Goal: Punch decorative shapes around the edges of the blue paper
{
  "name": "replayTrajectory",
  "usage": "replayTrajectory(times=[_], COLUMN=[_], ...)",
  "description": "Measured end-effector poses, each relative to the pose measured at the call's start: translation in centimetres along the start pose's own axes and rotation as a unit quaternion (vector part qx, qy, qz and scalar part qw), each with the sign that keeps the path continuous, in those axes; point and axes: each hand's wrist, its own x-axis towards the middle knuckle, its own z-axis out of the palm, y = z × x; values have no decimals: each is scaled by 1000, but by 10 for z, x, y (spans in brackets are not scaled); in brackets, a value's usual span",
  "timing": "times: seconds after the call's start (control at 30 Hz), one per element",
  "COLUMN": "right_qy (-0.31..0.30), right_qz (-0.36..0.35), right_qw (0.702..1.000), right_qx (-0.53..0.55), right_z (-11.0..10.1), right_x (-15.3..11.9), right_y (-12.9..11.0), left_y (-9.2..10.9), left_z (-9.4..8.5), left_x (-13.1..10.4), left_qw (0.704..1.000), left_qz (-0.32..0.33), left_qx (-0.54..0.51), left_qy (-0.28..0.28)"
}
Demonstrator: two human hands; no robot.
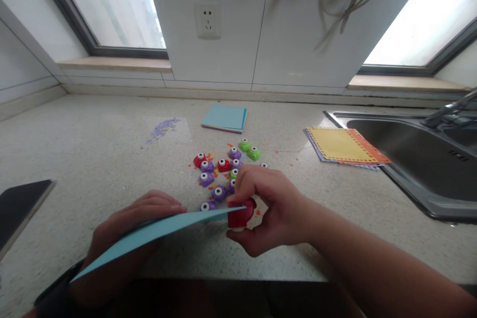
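Observation:
My left hand holds a light blue sheet of paper from behind, with the thumb hidden by the sheet. My right hand pinches a red craft punch between thumb and fingers, and the paper's right edge sits in the punch's slot. Just beyond my hands, several small punches in purple, red and green lie grouped on the counter. Small orange, yellow and blue paper bits are scattered around them.
A stack of coloured paper lies behind the punches. Yellow and orange bordered sheets rest beside the steel sink. Purple paper bits lie on a clear sheet at back left. A dark flat object is at far left.

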Motion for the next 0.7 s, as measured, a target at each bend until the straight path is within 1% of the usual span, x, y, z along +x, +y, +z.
replayTrajectory(times=[0.03, 0.07, 0.1, 0.17, 0.23, 0.37, 0.47, 0.57, 0.63, 0.7], right_qy=[4, 6, 6, 10, 14, 27, 60, 108, 133, 130], right_qz=[7, 20, 38, 82, 129, 220, 255, 288, 303, 307], right_qw=[1000, 1000, 999, 996, 989, 959, 940, 935, 938, 943], right_qx=[1, 5, 12, 36, 76, 178, 217, 179, 102, -1], right_z=[0, -1, -1, -3, -4, -5, -6, -12, -18, -26], right_x=[0, 1, 0, -1, -2, -1, 2, 4, 4, 4], right_y=[2, 4, 6, 9, 13, 18, 22, 28, 33, 38], left_y=[1, 3, 4, 5, 6, 4, 0, -5, -7, -8], left_z=[3, 7, 10, 15, 17, 13, 9, 5, 4, 2], left_x=[-2, -4, -6, -7, -5, 1, 3, 2, 2, 4], left_qw=[997, 988, 977, 960, 955, 959, 958, 954, 950, 946], left_qz=[-49, -91, -132, -192, -223, -233, -246, -264, -280, -293], left_qx=[42, 82, 108, 132, 107, 25, 12, 2, -28, -64], left_qy=[34, 95, 131, 157, 161, 160, 148, 143, 137, 124])
